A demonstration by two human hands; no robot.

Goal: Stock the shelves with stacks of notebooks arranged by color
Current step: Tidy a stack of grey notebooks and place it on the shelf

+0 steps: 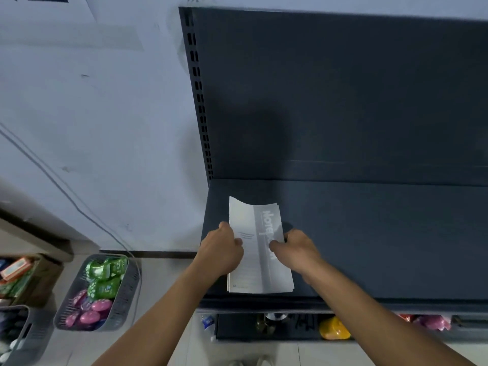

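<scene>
A stack of pale grey-white notebooks (257,270) lies on the dark shelf board (369,233), near its left end, with printed lettering on the top cover. My left hand (221,248) grips the stack's left edge, thumb on the cover. On the right edge sits my right hand (295,247), fingers curled over the side. The far left corner of the top cover curls upward. Both forearms reach in from below.
A grey basket (79,323) on the floor at the left holds green and pink packets. Boxes (18,270) and another basket (23,336) stand further left. The lower shelf shows a yellow item (334,328) and pink items (433,322). A white wall (105,128) borders the shelf's left side.
</scene>
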